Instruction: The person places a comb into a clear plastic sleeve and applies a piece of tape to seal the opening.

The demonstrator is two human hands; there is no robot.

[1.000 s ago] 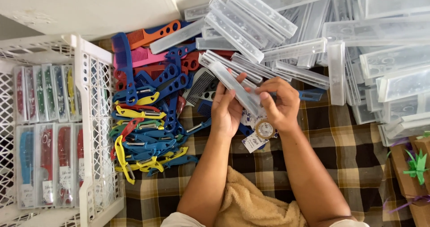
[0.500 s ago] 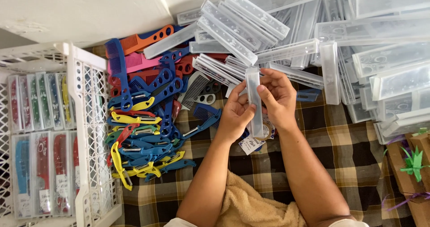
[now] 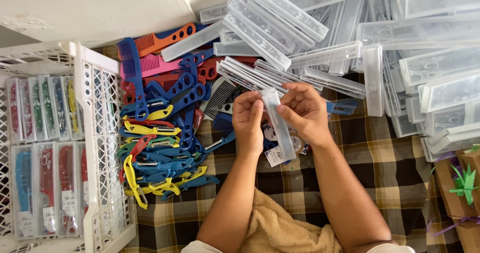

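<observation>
Fingers of both my hands pinch one clear case (image 3: 280, 128), held upright over the plaid cloth (image 3: 380, 173). My left hand (image 3: 248, 120) grips its left edge near the top, thumb and fingertips pressed together on the plastic; my right hand (image 3: 302, 110) closes on the right edge at about the same height. The case runs down between my palms, its lower end hanging free just above some small tags (image 3: 275, 155) on the cloth. I cannot tell whether a comb is already inside it.

Just to the left lies a heap of loose combs (image 3: 160, 133), blue, yellow, red and pink, still unpacked. Above and to the right, a big pile of empty cases (image 3: 410, 58) waits, touching and overlapping one another. Farther left, the white crate (image 3: 95, 148) holds rows of filled cases standing side by side, with room left in it.

Judging from that, I am partway through: a fair batch sits packed in the crate, but many combs and cases remain.
</observation>
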